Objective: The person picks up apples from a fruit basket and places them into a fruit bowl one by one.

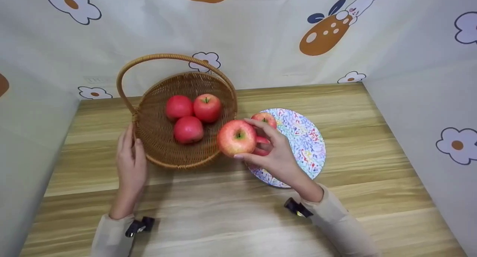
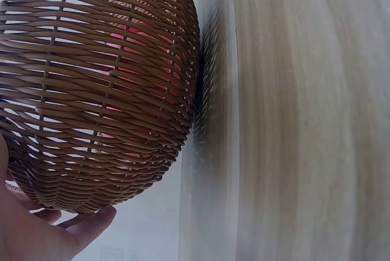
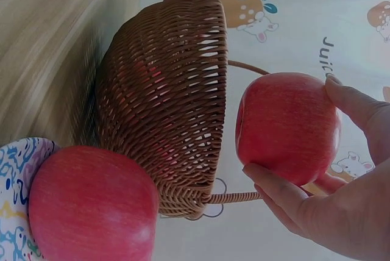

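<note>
One left hand (image 1: pixel 132 163), one right hand (image 1: pixel 278 157), one basket (image 1: pixel 154 135) between them, one plate (image 1: pixel 303 145) below the right hand, one tabletop (image 1: pixel 212 216). At least six apples: three apples (image 1: pixel 188 130) in the basket, one apple (image 1: pixel 235 140) in the right hand, two or more apples (image 1: pixel 264 117) partly hidden behind it.

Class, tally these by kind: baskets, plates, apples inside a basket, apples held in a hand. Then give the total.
Basket: 1
Plate: 1
Apples inside the basket: 3
Held apple, in the right hand: 1
Total: 6
</note>
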